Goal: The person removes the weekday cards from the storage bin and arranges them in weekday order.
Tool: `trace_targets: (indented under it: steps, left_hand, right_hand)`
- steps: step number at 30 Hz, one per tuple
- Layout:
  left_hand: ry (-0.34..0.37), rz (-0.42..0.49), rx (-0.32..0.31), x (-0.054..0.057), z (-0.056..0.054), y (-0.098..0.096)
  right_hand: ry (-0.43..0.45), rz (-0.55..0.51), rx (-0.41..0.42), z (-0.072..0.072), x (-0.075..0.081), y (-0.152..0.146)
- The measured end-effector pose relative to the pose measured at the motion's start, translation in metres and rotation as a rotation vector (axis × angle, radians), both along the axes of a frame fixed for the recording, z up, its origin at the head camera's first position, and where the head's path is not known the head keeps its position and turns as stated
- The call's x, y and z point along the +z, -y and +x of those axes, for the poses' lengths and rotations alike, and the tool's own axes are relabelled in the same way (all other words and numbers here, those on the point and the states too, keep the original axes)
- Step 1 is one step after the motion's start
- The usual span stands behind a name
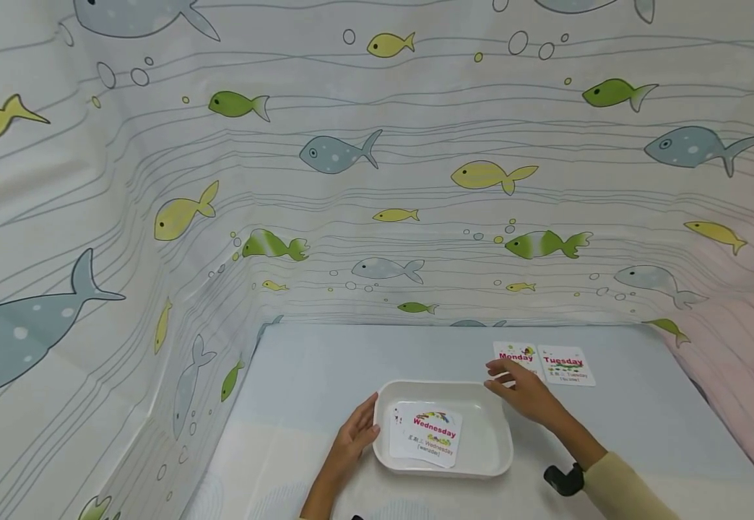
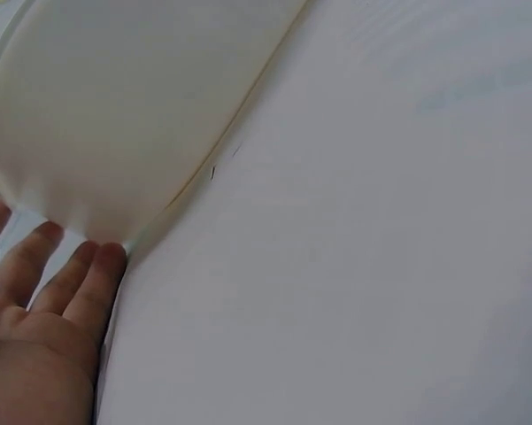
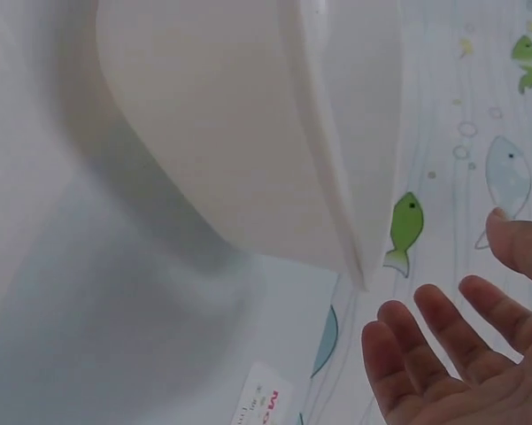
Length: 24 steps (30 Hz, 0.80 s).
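Observation:
A white rectangular tray [image 1: 484,433] stands on the table with a card reading "Wednesday" [image 1: 425,437] lying in its left half; the card's edges suggest others beneath it. My left hand [image 1: 349,442] touches the tray's left side, and in the left wrist view its fairly straight fingers [image 2: 96,283] rest against the outer wall. Above and beside the tray's back right corner hovers my right hand [image 1: 525,393], holding nothing, its fingers loosely bent and spread in the right wrist view. A "Monday" card [image 1: 516,352], partly covered by that hand, lies beside a "Tuesday" card [image 1: 567,367].
The pale table [image 1: 351,350] meets a fish-printed curtain [image 1: 442,231] at the back, which also rises on the left and right. A black wrist-camera mount [image 1: 564,479] sits by the right sleeve [image 1: 624,487].

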<state>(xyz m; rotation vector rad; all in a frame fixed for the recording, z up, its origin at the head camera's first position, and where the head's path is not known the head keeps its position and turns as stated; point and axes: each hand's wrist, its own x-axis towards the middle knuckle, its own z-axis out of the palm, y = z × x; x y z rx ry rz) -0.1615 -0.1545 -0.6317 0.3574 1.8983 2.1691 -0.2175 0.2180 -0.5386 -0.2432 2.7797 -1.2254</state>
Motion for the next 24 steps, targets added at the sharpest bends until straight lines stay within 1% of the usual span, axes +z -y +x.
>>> trace_targets:
  steps: [6, 12, 16, 24]
  left_hand:
    - [0.042, -0.008, 0.017, 0.003, 0.001, -0.001]
    - [0.017, -0.006, 0.013, -0.001, 0.000, 0.000]
    - [0.000, -0.008, 0.010, -0.002, 0.000, 0.000]
    - [0.037, 0.010, 0.017, 0.002, 0.000, 0.000]
  right_hand:
    - [-0.018, -0.025, 0.029, -0.002, 0.007, 0.003]
    - [-0.001, -0.060, 0.083, -0.003, 0.009, 0.010]
    - [0.004, -0.058, 0.117, -0.004, 0.009, 0.016]
    - [-0.012, -0.057, 0.228, -0.004, 0.014, 0.031]
